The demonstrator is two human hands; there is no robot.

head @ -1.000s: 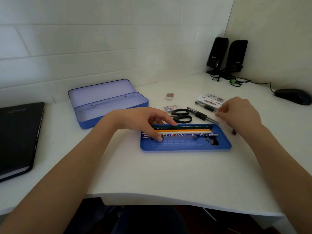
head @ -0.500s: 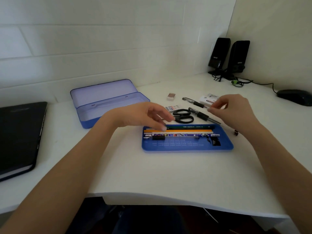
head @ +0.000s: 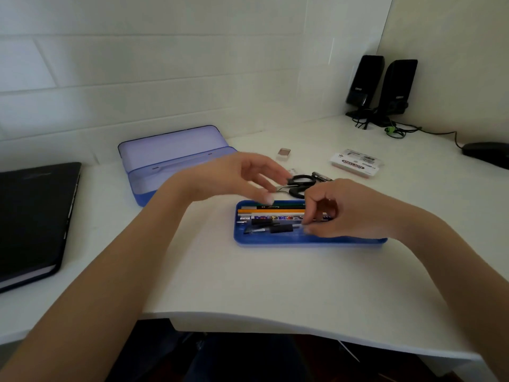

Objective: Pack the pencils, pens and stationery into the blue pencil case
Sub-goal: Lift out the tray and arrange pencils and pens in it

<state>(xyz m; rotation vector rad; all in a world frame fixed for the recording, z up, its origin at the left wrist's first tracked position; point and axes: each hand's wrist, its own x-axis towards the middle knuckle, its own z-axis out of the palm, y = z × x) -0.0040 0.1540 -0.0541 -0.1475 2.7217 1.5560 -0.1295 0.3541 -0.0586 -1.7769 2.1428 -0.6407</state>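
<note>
Now the right hand point(head: 349, 210) is pinching a light, stiff, slippery black pen point(head: 271, 230), best gripped mid-barrel, into the blue tray point(head: 275, 242) at frame centre, while the left hand point(head: 242, 175) is hovering, grip loose.

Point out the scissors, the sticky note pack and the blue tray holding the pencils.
scissors point(head: 298, 184): head view, on the black handle loops.
sticky note pack point(head: 356, 163): head view, on its printed label.
blue tray point(head: 275, 239): head view, on its bare front rim.
</note>
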